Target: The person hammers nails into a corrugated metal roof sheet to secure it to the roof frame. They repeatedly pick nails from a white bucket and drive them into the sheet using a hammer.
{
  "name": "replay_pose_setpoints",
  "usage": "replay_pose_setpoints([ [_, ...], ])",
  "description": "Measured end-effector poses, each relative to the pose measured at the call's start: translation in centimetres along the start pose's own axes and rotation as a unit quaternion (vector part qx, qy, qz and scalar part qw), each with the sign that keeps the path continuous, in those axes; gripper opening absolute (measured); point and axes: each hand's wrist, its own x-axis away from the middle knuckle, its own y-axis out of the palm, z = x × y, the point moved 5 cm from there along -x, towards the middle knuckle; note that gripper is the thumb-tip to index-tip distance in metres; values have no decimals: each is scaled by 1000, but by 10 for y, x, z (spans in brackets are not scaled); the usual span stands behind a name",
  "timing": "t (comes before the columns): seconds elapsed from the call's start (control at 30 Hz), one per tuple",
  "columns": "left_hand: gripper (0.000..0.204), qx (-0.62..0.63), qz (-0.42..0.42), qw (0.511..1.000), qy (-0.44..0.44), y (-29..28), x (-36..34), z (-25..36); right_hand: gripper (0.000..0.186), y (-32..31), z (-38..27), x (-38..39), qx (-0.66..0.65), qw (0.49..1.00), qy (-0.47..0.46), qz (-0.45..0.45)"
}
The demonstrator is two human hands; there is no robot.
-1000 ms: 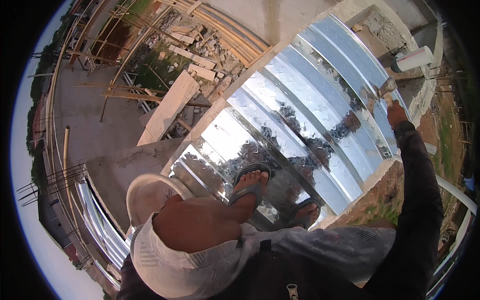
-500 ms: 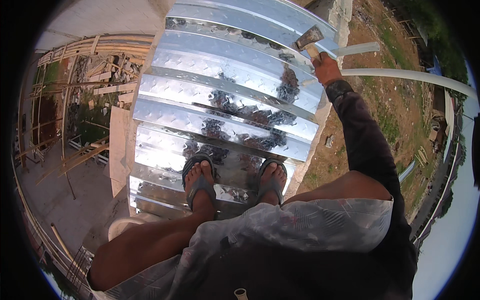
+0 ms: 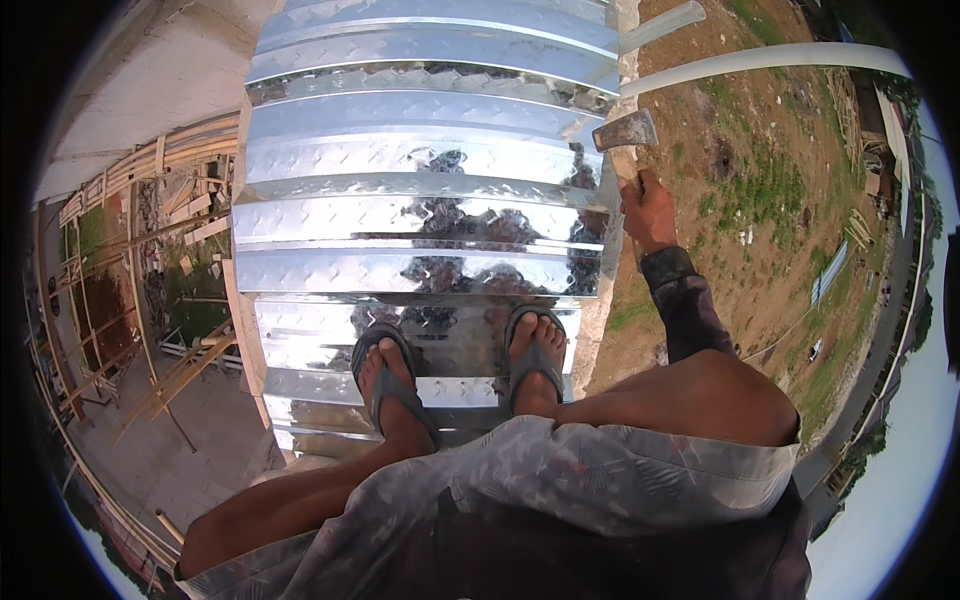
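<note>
My right hand (image 3: 650, 212) is wrapped around the wooden handle of a small hatchet (image 3: 625, 132). Its worn, dull metal head points away from me, just beyond the right edge of the sheet. Below and beside it lies a shiny ribbed metal deck sheet (image 3: 420, 150), whose raised ribs run from left to right. Dark, broken reflections show across its middle. I crouch on this sheet, my left sandal (image 3: 392, 375) and right sandal (image 3: 535, 355) resting on the near ribs. My left hand is out of sight.
A rough concrete edge (image 3: 592, 345) borders the sheet on the right, with grassy earth (image 3: 760, 190) far below. A white pipe (image 3: 770, 62) and a shorter clear tube (image 3: 665, 25) jut out there. On the left, wooden poles (image 3: 200, 135) and a concrete floor (image 3: 200, 400) lie lower down.
My right hand has drawn the hatchet back toward me, from over the sheet to beyond its right edge. My elbow is more bent, and the head view has shifted.
</note>
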Motion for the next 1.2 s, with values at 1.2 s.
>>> replay_pose_setpoints([
  [1.2, 11, 487, -36, 684, 542, 82, -37, 632, 44, 52, 86, 51, 157, 985, 48, -50],
])
